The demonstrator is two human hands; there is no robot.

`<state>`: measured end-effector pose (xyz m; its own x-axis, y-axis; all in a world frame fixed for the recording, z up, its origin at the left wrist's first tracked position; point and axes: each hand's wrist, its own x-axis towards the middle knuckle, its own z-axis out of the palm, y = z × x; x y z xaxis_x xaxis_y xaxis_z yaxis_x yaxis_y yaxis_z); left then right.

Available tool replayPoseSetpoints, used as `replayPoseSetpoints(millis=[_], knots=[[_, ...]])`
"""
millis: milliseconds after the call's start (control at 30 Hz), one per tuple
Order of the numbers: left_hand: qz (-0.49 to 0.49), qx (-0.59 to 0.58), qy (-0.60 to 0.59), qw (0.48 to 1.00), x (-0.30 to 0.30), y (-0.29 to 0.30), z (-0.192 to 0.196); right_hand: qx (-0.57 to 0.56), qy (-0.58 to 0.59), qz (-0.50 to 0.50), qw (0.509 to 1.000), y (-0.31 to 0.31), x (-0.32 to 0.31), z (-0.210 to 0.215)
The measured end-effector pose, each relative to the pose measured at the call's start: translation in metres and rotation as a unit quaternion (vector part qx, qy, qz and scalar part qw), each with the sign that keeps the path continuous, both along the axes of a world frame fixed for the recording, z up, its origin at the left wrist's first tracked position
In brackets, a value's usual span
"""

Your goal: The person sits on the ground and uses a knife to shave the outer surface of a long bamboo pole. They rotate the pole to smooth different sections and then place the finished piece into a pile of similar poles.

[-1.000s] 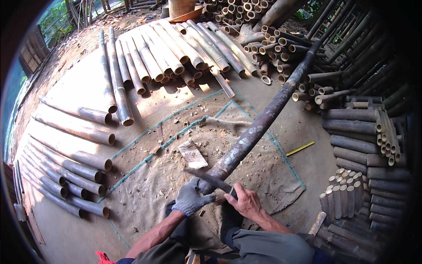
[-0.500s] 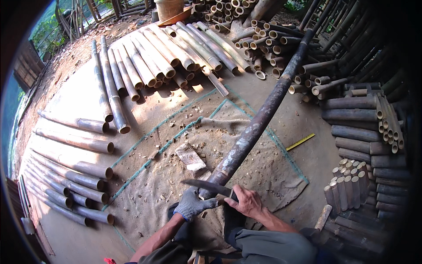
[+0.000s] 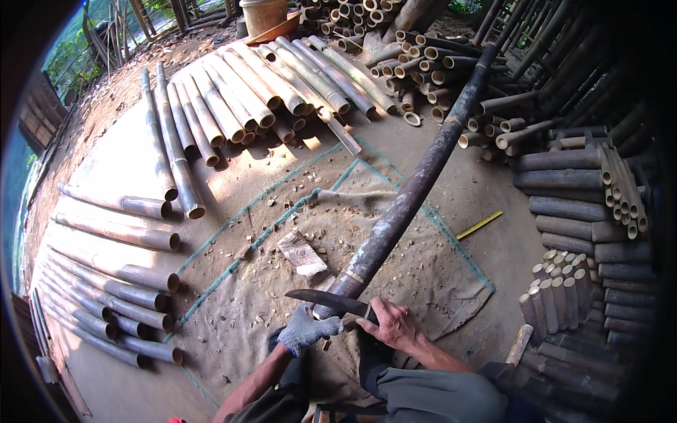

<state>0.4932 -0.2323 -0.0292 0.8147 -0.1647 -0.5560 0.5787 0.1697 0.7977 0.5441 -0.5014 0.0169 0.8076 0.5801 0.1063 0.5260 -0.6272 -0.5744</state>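
Observation:
A long dark bamboo pole (image 3: 395, 222) with pale blotches slants from the far right down to me, its near end between my knees. My left hand (image 3: 305, 333), in a grey knitted glove, is closed at that near end, its fingers pointing right. Bare, my right hand (image 3: 393, 324) grips the handle of a large knife with a dark, broad blade (image 3: 328, 299). The blade lies crosswise over the pole's near end, tip to the left, just above the gloved fingers. The glove partly hides the pole's cut end.
Beneath the pole lies a brown sacking cloth (image 3: 282, 282) with a green edge, strewn with chips. A pale block (image 3: 303, 254) rests on it. Bamboo lengths (image 3: 116, 229) lie left and ahead; cut pieces (image 3: 560, 176) are stacked right. A yellow ruler (image 3: 479, 224) lies right of the cloth.
The whole view has shifted slightly to the left. The knife blade shows a little more of its face. Both hands keep nearly the same places at the pole's end.

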Motion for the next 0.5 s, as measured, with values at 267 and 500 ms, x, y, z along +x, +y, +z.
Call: replayPoseSetpoints(millis=[267, 500], knots=[[-0.022, 0.154, -0.094, 0.983, -0.001, 0.003, 0.004, 0.059, 0.090, -0.056, 0.993, 0.012, -0.015, 0.009], [-0.032, 0.409, -0.121, 0.904, 0.005, -0.014, 0.040, 0.056, 0.148, -0.075, 0.984, 0.015, -0.020, 0.002]])
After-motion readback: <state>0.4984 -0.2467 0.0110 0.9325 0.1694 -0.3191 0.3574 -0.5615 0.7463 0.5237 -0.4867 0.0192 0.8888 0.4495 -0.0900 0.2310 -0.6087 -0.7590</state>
